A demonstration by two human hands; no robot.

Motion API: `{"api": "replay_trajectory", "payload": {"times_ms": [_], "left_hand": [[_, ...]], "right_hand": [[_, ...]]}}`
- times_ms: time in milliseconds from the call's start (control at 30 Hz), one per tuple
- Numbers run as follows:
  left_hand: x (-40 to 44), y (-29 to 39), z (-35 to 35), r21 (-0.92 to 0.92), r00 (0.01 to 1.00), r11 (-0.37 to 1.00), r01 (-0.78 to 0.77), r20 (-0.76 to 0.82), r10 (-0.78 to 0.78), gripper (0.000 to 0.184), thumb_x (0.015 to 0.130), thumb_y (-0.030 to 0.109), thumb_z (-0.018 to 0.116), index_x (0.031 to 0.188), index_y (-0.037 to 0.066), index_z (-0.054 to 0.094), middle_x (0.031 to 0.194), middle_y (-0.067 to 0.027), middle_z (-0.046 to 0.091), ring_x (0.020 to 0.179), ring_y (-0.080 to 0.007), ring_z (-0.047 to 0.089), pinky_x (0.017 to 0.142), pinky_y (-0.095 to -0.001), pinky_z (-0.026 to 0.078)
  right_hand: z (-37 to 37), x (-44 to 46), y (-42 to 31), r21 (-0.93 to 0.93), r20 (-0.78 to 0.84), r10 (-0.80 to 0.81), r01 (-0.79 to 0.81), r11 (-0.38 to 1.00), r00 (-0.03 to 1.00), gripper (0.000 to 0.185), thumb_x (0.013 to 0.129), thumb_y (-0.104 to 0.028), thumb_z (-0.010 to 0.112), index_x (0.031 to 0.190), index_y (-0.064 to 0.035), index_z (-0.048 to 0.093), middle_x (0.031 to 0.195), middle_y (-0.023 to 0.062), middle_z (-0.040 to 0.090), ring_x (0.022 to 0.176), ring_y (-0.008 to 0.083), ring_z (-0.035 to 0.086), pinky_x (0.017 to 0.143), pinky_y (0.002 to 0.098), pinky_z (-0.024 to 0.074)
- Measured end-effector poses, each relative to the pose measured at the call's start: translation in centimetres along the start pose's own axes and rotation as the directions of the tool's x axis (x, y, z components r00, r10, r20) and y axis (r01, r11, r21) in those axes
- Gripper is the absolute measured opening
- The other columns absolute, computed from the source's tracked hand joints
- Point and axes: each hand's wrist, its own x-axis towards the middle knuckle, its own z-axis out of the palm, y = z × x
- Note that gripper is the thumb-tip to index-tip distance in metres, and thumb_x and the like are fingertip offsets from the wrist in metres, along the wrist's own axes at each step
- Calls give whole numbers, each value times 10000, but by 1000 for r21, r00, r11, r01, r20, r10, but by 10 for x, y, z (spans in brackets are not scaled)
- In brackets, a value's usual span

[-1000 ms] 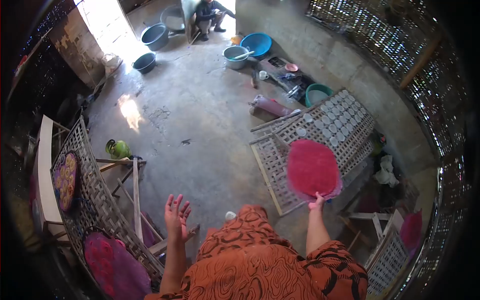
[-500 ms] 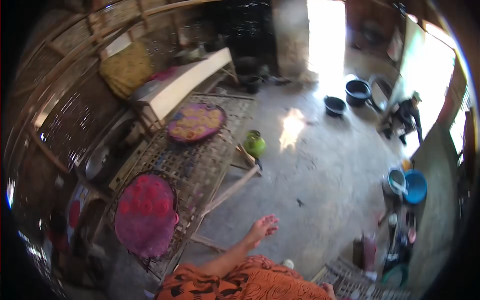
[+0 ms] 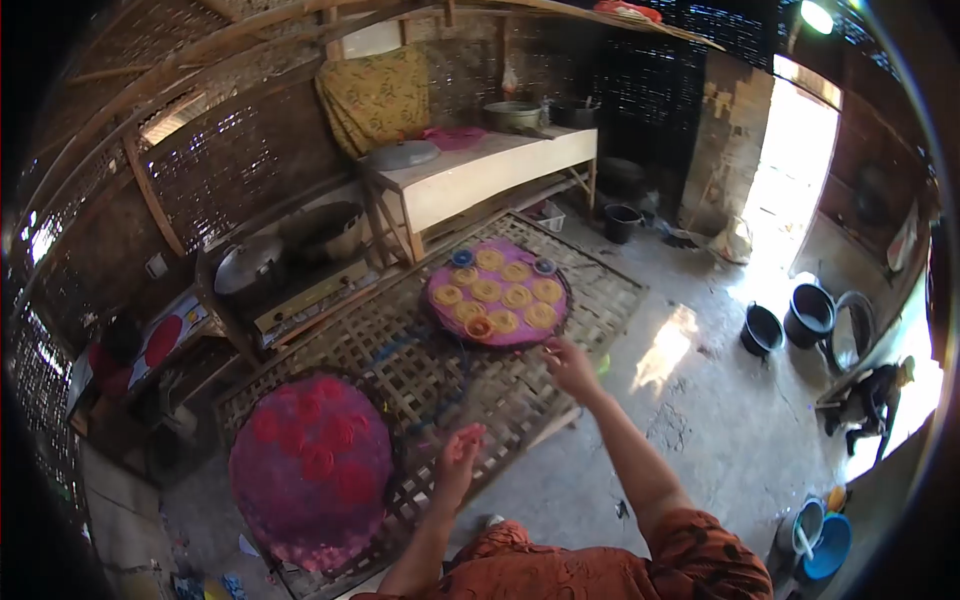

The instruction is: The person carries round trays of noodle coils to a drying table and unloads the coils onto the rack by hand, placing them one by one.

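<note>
My right hand (image 3: 572, 368) is stretched over the woven bamboo rack (image 3: 610, 285), close to the near right edge of a round purple-covered tray (image 3: 437, 318). Yellow coiled rings (image 3: 486, 290) and a few small coloured cups lie on that tray. I cannot make out anything in the right hand's fingers. My left hand (image 3: 461, 452) is above the rack's near edge, fingers loosely apart and holding nothing visible. To its left sits a larger round tray with pink-purple cloth (image 3: 300, 490), with red coiled shapes (image 3: 318, 462) on its upper half.
Behind the rack stands a white-sided table (image 3: 500, 185) with pots and a lid. A stove with large pots (image 3: 325, 235) is at the left. Dark basins (image 3: 762, 330) sit on the floor near the doorway. A person (image 3: 875, 405) crouches at the far right.
The view has swung left to the rack with the two trays. The red cloth item my right hand held one second ago is no longer in that hand. Both hands now reach toward the rack.
</note>
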Motion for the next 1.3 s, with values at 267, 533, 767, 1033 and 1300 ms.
{"api": "replay_trajectory", "payload": {"times_ms": [267, 533, 767, 1033, 1300], "left_hand": [[76, 27, -28, -11, 985, 1000, -14, -170, 12, 393, 944, 272, 536, 1223, 1, 476, 1192, -132, 574, 990, -188, 597, 873, -306, 453], [147, -7, -13, 85, 915, 991, -101, -383, 126, 337, 955, 221, 515, 1206, -4, 502, 1203, -126, 569, 1001, -170, 588, 872, -296, 450], [249, 11, 55, 793, 829, 587, 162, -432, 355, 326, 832, 94, 617, 1144, 33, 547, 1180, -153, 558, 1135, -341, 501, 977, -399, 389], [282, 25, 83, 866, 750, 275, 418, -500, 432, 358, 767, 57, 651, 1111, 41, 554, 1157, -146, 566, 1078, -344, 528, 924, -438, 410], [464, 50, 59, 968, 783, 242, 61, -196, 591, 414, 751, 98, 682, 1136, 39, 543, 1196, -180, 543, 1130, -352, 500, 940, -412, 417]], "right_hand": [[124, 126, -49, -528, 474, -312, 550, 648, 823, 581, 773, -285, 669, 1260, -48, 459, 1201, 201, 516, 1159, 355, 471, 938, 458, 412], [124, 278, -59, -55, 397, -399, 455, 889, 827, 330, 754, -154, 636, 1063, -60, 570, 945, 150, 569, 916, 335, 569, 778, 412, 485], [144, 426, 18, 109, 353, -457, 450, 886, 816, 267, 772, -102, 624, 1023, -56, 544, 877, 130, 571, 767, 302, 597, 736, 359, 497], [-2, 445, 52, 329, 436, -259, 114, 937, 862, 446, 787, -153, 669, 1167, -48, 460, 878, 85, 567, 777, 251, 586, 754, 379, 491], [-46, 390, 77, -61, 718, -434, 670, 740, 545, 407, 744, -140, 699, 1095, -52, 514, 960, 124, 597, 871, 276, 599, 806, 382, 484]]}}
